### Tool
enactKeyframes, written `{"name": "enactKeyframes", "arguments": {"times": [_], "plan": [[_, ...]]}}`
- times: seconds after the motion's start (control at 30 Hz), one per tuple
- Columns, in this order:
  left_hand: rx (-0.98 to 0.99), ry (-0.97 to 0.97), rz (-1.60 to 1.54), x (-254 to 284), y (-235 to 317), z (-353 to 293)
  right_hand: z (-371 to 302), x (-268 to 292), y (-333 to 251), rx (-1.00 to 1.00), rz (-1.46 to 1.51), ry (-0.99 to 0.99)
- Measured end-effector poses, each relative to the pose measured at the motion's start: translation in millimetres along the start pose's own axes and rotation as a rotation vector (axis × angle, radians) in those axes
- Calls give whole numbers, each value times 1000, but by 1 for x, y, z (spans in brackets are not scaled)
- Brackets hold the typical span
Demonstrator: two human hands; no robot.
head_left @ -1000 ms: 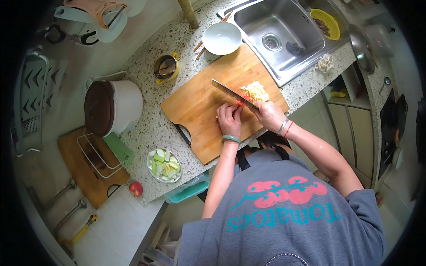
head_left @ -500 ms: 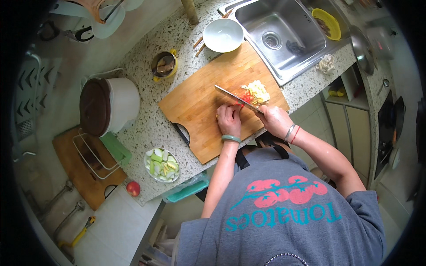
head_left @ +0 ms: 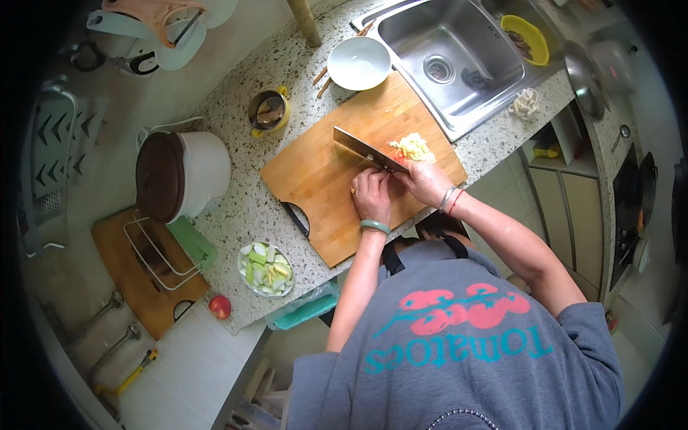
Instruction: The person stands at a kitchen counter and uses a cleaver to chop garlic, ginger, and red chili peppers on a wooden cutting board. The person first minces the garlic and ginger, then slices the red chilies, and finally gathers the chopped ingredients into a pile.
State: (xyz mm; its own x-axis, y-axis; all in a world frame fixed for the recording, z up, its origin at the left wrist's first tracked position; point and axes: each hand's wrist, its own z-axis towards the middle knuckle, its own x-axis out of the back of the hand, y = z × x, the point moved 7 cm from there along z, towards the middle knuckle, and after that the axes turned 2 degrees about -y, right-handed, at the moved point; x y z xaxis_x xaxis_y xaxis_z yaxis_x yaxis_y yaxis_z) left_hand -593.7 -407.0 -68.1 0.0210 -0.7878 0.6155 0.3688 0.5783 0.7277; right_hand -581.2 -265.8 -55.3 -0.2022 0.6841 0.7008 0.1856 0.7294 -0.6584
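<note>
My right hand [head_left: 428, 183] is closed round the handle of a broad-bladed kitchen knife [head_left: 360, 148]. The blade leans over so its flat side shows, pointing up and left across the wooden cutting board [head_left: 315, 168]. Just left of the handle, my left hand [head_left: 372, 195] rests on the board with fingers curled in close to the blade. What its fingertips press on is hidden. Beyond the knife lies a small heap of finely chopped pale yellow pieces [head_left: 414, 147]. Red chopped bits [head_left: 400, 158] show beside that heap, partly covered by the blade.
A white bowl [head_left: 359, 63] stands at the board's far edge, near the steel sink [head_left: 459, 107]. Left of the board are a yellow-handled cup [head_left: 269, 110], a lidded white cooker [head_left: 204, 170], a plate of cut green vegetables [head_left: 266, 269] and a red fruit [head_left: 220, 307].
My right hand has moved left, closer to my left hand. The knife has shifted left and tilted, showing more of its flat side. My left hand stays nearly in place.
</note>
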Motion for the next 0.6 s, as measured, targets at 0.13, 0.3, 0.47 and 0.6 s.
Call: {"name": "enactKeyframes", "arguments": {"times": [0.13, 0.3, 0.47, 0.6], "plan": [[23, 2, -43, 8, 4, 1, -15, 22, -7, 20, 6, 54], [17, 2, -38, 6, -1, -2, -34, 21, -7, 35, -53, -4], [15, 49, -45, 5, -1, -3, -39, 12, -3, -45, -95, -65], [16, 46, -80, 5, -2, -3, -34, 5, -6, -57, -127, -83]]}}
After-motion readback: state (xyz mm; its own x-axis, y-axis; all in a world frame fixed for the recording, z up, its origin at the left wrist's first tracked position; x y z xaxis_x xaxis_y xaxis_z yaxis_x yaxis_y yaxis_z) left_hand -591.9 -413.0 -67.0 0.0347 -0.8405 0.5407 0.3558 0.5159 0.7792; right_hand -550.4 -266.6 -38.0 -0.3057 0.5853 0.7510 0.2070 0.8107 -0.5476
